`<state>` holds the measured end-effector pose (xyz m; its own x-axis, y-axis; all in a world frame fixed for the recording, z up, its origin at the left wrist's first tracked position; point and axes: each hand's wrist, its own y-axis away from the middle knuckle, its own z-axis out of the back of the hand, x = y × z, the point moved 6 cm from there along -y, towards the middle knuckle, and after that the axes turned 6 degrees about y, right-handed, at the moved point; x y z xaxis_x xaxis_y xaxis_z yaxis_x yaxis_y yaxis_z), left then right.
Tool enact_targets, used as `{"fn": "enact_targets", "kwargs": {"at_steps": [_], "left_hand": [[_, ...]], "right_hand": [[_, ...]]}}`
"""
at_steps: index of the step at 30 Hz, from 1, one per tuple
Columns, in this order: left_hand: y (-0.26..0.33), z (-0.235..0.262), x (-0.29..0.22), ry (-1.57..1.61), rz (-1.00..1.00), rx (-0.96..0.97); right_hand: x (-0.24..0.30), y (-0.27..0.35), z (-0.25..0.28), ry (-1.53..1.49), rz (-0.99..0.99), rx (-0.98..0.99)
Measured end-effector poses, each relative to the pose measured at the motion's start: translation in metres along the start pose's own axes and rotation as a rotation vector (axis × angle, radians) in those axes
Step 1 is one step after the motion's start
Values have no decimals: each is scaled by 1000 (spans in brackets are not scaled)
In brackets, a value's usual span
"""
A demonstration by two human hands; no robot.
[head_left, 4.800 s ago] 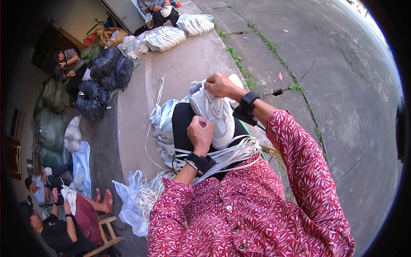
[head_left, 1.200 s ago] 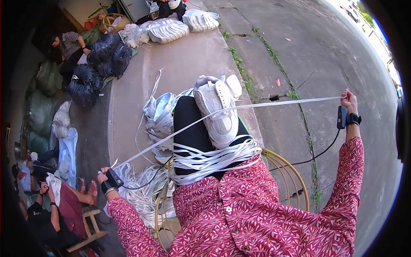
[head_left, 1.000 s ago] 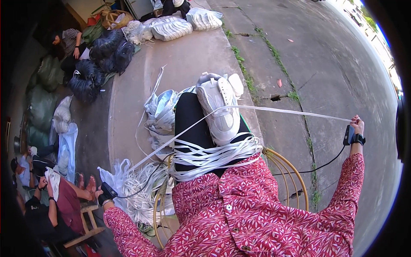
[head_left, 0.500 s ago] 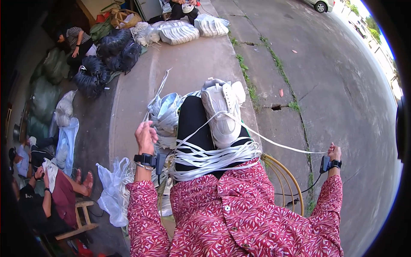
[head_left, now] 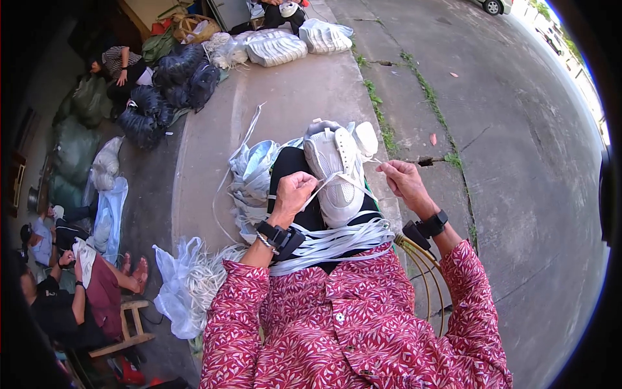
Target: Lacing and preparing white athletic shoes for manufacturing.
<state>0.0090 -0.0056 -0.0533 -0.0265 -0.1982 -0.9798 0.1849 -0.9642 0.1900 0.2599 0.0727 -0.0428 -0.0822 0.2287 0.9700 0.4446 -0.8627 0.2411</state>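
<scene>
A white sneaker rests on my black-trousered lap, its heel end away from me and its toe towards me. A white shoelace crosses over its front. My left hand, closed in a pinch just left of the sneaker, holds one part of that lace. On the other side, my right hand pinches a lace end close to the sneaker's tongue, which sticks out to the right. A loose bundle of white laces lies across my thighs, below the shoe.
Beside my left leg are stacked pale shoe parts and a clear plastic bag with laces. Yellow hoops stand by my right thigh. Black bags and wrapped bundles lie farther off. Other people sit at the left and far end.
My right hand has come in from far out on the right to beside the sneaker. My left hand has moved right, from beside the stacked shoe parts to the shoe's lace.
</scene>
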Motion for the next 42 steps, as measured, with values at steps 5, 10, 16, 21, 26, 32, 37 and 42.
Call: {"fn": "enact_targets", "kwargs": {"at_steps": [5, 10, 16, 21, 26, 32, 37, 42], "left_hand": [[-1, 0, 0, 23, -53, -102], [-5, 1, 9, -74, -160, -194], [17, -24, -38, -506, -481, -383], [17, -33, -51, -804, -392, -346], [19, -31, -52, -771, -386, -326], [19, -24, -50, -764, -427, -293], [20, -21, -68, -679, -566, -249], [13, -20, -73, -879, -698, 64]], "right_hand": [[12, -7, -34, 116, 89, 33], [10, -11, -45, 147, 66, 49], [6, -15, -47, 188, 45, 18], [12, -20, -45, 330, 144, -21], [39, -26, -49, 680, 331, -41], [63, -25, -90, 1406, 626, -51], [64, -32, -61, 1040, 469, 115], [99, -27, -86, 1017, 881, -15]]}}
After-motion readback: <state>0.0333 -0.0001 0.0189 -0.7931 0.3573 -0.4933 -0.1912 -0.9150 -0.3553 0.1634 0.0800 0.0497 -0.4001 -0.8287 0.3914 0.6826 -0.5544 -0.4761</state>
